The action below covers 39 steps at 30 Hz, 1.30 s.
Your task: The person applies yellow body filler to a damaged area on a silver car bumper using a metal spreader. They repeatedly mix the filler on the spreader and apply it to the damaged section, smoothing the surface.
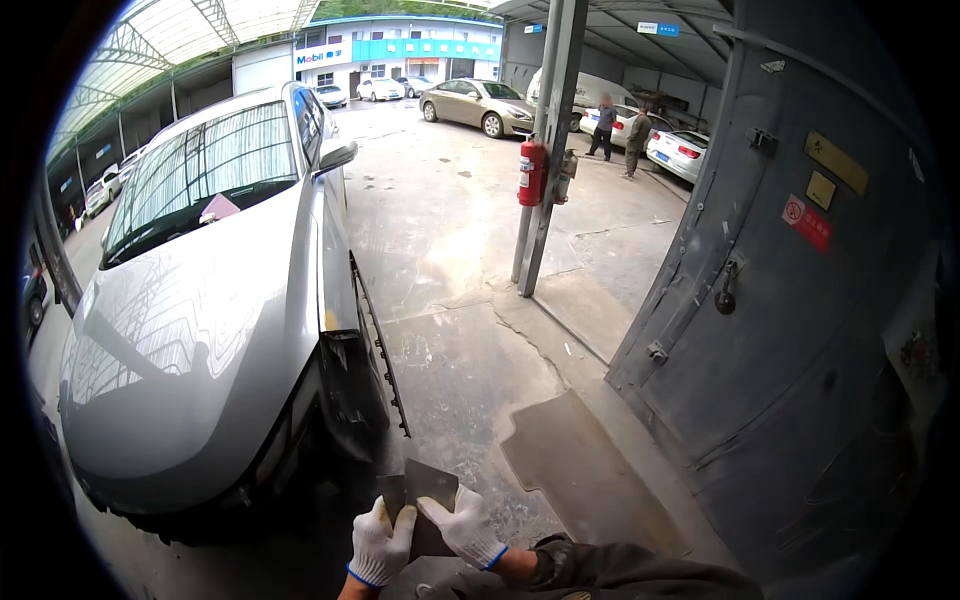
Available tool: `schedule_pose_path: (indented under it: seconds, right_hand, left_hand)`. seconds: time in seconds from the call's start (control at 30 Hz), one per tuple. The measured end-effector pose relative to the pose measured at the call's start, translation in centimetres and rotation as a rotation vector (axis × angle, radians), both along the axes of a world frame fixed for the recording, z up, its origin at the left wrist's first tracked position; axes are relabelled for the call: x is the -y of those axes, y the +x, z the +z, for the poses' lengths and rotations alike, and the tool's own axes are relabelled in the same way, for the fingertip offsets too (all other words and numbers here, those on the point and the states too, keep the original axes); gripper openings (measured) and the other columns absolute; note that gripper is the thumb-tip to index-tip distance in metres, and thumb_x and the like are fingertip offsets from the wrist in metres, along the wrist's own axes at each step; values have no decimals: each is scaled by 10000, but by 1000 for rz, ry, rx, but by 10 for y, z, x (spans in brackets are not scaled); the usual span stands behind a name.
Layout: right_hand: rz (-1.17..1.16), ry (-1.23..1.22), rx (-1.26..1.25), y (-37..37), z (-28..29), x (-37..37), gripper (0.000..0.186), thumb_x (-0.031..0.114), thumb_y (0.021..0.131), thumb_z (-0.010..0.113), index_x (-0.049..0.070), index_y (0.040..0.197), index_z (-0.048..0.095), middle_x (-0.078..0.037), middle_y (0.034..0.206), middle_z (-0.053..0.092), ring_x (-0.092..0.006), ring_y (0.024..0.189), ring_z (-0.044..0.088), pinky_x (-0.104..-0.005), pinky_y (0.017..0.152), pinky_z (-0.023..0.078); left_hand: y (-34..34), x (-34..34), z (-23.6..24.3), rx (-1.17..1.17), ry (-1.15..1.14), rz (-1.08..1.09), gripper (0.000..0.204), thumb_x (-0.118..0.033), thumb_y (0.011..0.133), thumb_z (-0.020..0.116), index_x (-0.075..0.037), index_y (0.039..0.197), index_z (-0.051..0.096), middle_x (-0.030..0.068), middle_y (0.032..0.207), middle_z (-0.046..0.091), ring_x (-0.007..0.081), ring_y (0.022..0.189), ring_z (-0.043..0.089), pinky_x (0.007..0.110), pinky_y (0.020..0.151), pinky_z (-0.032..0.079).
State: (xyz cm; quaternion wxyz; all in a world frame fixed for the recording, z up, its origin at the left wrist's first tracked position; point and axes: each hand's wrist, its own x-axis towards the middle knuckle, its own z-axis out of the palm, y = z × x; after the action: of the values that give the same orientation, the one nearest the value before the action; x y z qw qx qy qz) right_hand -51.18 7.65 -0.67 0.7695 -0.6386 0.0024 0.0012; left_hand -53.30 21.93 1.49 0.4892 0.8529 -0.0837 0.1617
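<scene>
Both my hands wear white knit gloves with blue cuffs and are close together at the lower middle. Between them is a thin dark grey sheet (pixel 432 484), its material too small to make out. A slit or overlap shows at its upper edge, and a lower part hangs between the gloves. My left hand (pixel 381 543) is closed on the sheet's left side, thumb on top. My right hand (pixel 467 527) pinches its right side, thumb pointing up and left. Ahead to the left stands a silver car (pixel 200 330), its front bumper off and dark parts exposed under the hood.
A long black trim strip (pixel 380 345) stands out from the car's side. To the right is a grey metal door (pixel 780 260) with a padlock (pixel 726 300). A red fire extinguisher (pixel 531 172) hangs on a post (pixel 548 215). A flat mat (pixel 590 470) lies on the floor. Two people stand near parked cars.
</scene>
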Motion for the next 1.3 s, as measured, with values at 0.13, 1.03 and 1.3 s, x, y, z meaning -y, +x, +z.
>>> schedule_pose_path:
  seconds: [0.13, 1.03, 1.3]
  right_hand:
    - [136, -258, 134, 3, 14, 5, 266, 146, 888, 669, 10, 1116, 661, -154, 931, 731, -187, 846, 705, -332, 754, 538]
    - [163, 135, -182, 51, 59, 41, 289, 82, 921, 661, -36, 1179, 606, -86, 1075, 706, -145, 936, 650, -297, 849, 524]
    - [407, -83, 32, -11, 31, 15, 335, 71, 923, 631, -44, 1236, 609, -102, 1103, 710, -128, 1038, 632, -283, 933, 492]
  left_hand:
    - [1, -16, 9, -214, -40, -177, 172, -146, 897, 649, 12, 962, 641, 195, 663, 647, 343, 593, 671, 380, 531, 490]
    - [-27, -23, 2, -612, -608, -350, 348, -176, 949, 636, 40, 1221, 623, -15, 796, 621, 83, 742, 557, 275, 627, 447]
    - [-20, -7, -47, -618, -957, -205, 357, -298, 996, 614, 10, 1174, 578, -4, 860, 614, 81, 800, 526, 266, 695, 463]
